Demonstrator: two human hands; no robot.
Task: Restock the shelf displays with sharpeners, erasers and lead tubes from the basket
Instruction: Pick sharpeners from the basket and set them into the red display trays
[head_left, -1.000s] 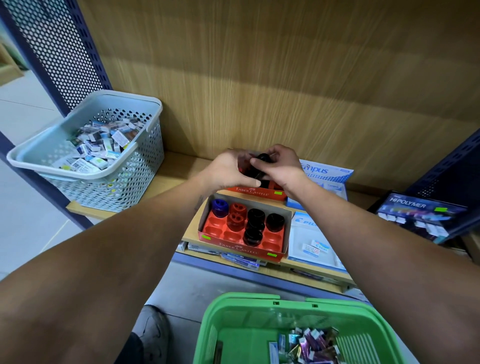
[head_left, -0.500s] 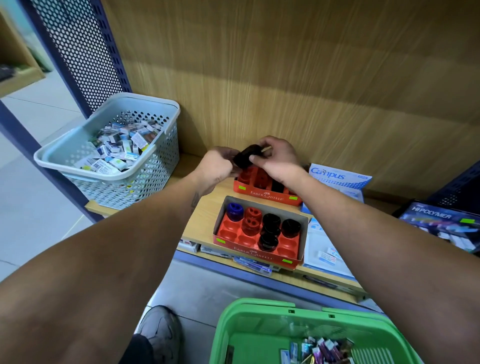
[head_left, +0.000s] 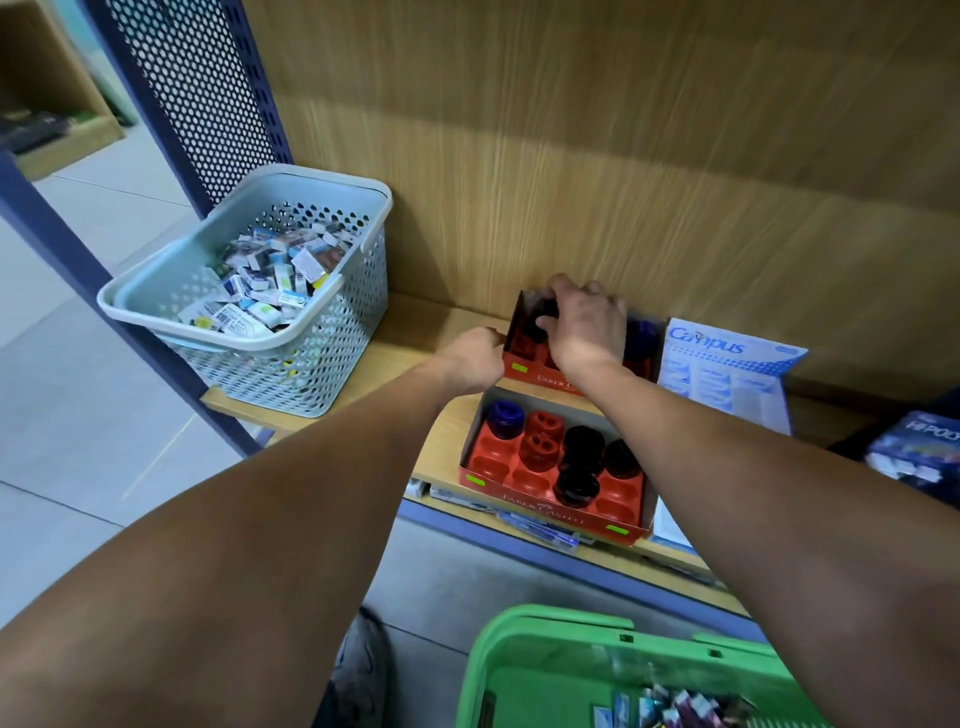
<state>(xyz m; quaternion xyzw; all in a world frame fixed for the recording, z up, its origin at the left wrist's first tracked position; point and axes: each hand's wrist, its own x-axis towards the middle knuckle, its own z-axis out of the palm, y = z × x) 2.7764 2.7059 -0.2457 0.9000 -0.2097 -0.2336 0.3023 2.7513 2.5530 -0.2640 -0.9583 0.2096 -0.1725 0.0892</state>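
Two red display boxes stand on the wooden shelf (head_left: 395, 353). My right hand (head_left: 589, 325) reaches into the rear display box (head_left: 524, 366) and pinches a black sharpener (head_left: 540, 318) over its left slots. My left hand (head_left: 472, 358) is curled into a loose fist against that box's left front corner, with nothing visible in it. The front display box (head_left: 524, 480) holds a blue sharpener (head_left: 505, 415), two red sharpeners (head_left: 543, 439) and three black ones (head_left: 579, 467). The green basket (head_left: 524, 631), at the bottom, has small packets in it.
A grey perforated basket (head_left: 332, 374) full of small erasers sits at the shelf's left end, beside a blue perforated panel (head_left: 192, 93). A white and blue Campus box (head_left: 727, 364) and a dark lead-tube box (head_left: 914, 447) lie to the right. My shoe (head_left: 358, 670) shows on the floor.
My right hand has carried the black sharpener down from above into the rear box. My left hand let go of it and dropped to the box's left corner. The camera moved closer.
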